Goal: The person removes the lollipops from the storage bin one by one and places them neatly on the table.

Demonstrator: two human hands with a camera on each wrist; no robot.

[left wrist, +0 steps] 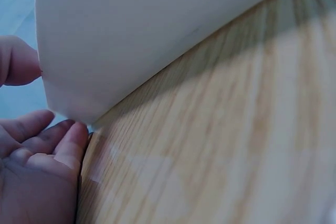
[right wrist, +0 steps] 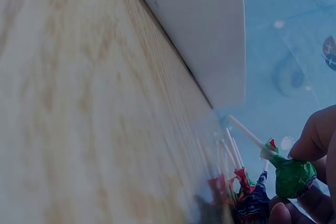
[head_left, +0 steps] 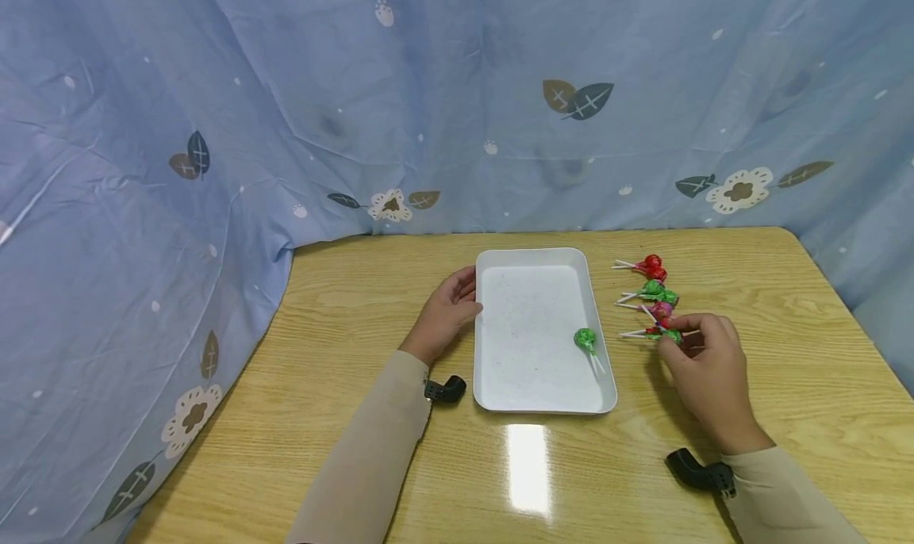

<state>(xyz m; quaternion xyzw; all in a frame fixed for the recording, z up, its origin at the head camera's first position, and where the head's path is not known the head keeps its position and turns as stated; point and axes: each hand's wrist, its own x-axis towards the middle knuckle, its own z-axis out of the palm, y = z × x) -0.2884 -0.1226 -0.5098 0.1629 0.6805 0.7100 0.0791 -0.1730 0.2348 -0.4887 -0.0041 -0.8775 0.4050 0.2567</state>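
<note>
While the right hand [head_left: 703, 362] pinches a green foil-wrapped lollipop [right wrist: 293, 177] just right of the white rectangular tray [head_left: 531, 262], the left hand [head_left: 446, 314], fingers relaxed, touches its left rim. Another green lollipop [head_left: 585, 339] lies inside; more lollipops [head_left: 653, 286] crowd the wooden table [head_left: 785, 306].

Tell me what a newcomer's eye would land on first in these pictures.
Probably the white tray at the middle of the wooden table, with one green lollipop lying near its right edge. Just right of the tray lies a row of red and green lollipops; the right hand pinches the nearest green one, while the left hand touches the tray's left rim.
</note>
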